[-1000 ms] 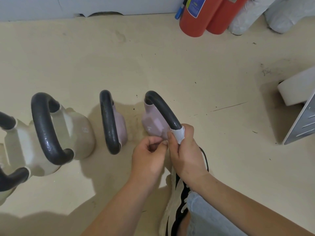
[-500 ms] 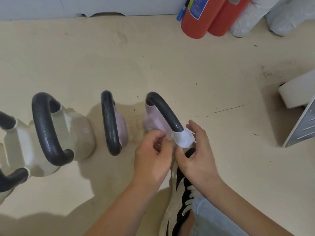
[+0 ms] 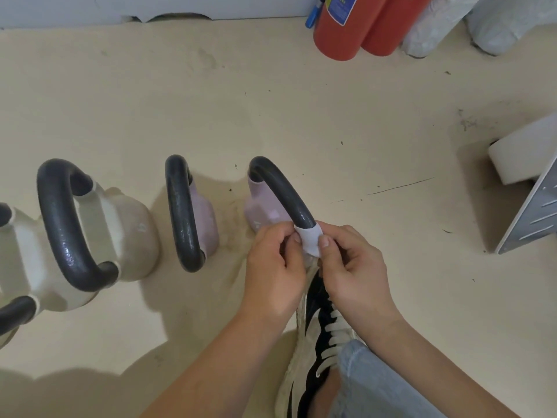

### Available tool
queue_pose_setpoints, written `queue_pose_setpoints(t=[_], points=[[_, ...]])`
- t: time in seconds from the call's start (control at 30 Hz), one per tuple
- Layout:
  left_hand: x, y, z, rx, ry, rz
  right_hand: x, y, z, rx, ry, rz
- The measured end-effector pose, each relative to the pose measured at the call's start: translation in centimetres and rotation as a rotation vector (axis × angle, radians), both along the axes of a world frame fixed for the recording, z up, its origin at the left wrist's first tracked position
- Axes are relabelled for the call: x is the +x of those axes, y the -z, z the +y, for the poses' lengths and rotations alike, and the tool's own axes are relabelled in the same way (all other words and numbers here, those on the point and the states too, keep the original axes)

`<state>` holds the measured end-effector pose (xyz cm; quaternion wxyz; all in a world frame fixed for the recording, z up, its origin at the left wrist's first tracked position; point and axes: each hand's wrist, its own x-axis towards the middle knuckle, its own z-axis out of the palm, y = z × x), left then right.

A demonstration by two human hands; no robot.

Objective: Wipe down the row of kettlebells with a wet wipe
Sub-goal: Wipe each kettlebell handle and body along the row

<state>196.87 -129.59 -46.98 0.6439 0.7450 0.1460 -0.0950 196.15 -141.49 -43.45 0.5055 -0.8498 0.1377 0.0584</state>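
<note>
**Wrapping wipe round the end kettlebell's handle**

Both hands pinch the wipe [image 3: 310, 240]. The left hand [image 3: 272, 267] grasps one edge, and the right hand [image 3: 354, 267] presses it with the thumb onto the handle [image 3: 283, 188]. Wipe is thin, soft and damp, so it will likely bunch or tear if tugged; hold it by the edges and slide. Handle looks dark, rough and rigid.

Pink kettlebell [image 3: 260, 211] sits on the floor [image 3: 391, 131], rightmost in the row. It is heavy and should stay put under wiping. Second pink bell [image 3: 208, 220] and cream bell [image 3: 132, 230] stand to its left, apart.

Hands and wipe hide the handle's near end and part of the body. Further bells [image 3: 15, 312] are cut off at the left edge. Shoe [image 3: 316, 327] lies below the hands.
</note>
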Motion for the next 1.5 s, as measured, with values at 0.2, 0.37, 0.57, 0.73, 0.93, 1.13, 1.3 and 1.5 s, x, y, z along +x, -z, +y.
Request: queue_pose_setpoints(t=[0.2, 0.37, 0.57, 0.73, 0.93, 1.13, 1.3, 1.5], points=[[-0.1, -1.3, 0.0, -0.212, -0.024, 0.086, -0.3, 0.1, -0.4, 0.031, 0.027, 0.002], [-0.2, -1.4, 0.1, -0.212, -0.104, 0.102, -0.3, 0.6, -0.4, 0.098, 0.026, 0.068], [-1.2, 0.2, -0.2, 0.098, -0.027, -0.051, -0.8, 1.1, -0.8, 0.055, 0.034, 0.043], [-1.2, 1.0, 0.1, 0.255, 0.005, -0.16, -1.1, 1.8, -0.9, -0.002, -0.002, 0.055], [-1.0, 0.5, 0.5, 0.367, 0.091, -0.246, -0.9, 2.1, -0.8, -0.031, -0.034, 0.064], [-1.1, 0.8, 0.4, 0.256, 0.083, -0.149, -0.8, 1.7, -0.7, 0.012, 0.011, 0.073], [-1.7, 0.6, 0.1, 0.227, -0.017, -0.136, -0.7, 1.4, -0.5, 0.048, 0.05, 0.095], [-2.0, 0.2, -0.7, 0.157, -0.097, -0.013, -0.9, 1.6, -0.6, 0.006, 0.115, 0.122]])
